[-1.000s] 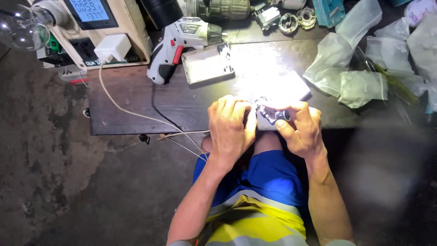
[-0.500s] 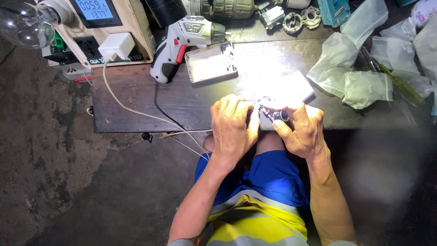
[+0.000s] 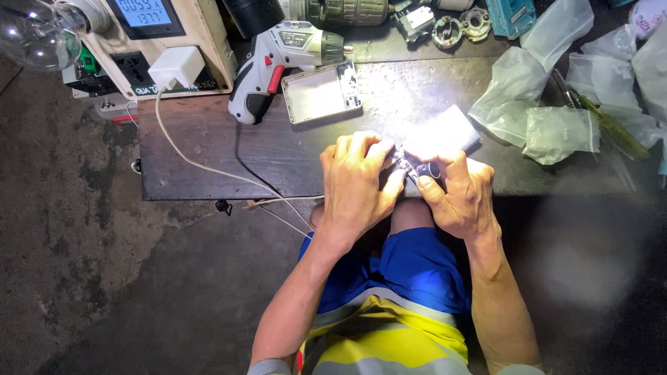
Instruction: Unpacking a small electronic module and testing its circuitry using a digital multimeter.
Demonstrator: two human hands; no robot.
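Dark small part (image 3: 417, 167) stays pinched between both hands, left (image 3: 361, 184) and right (image 3: 458, 194), unmoved at the table (image 3: 208, 153) edge.

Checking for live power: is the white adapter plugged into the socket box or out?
In: the white adapter sits seated in the socket box.

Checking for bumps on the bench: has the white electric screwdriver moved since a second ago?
No. The screwdriver lies just left of the open case, as before; only the camera shifted.
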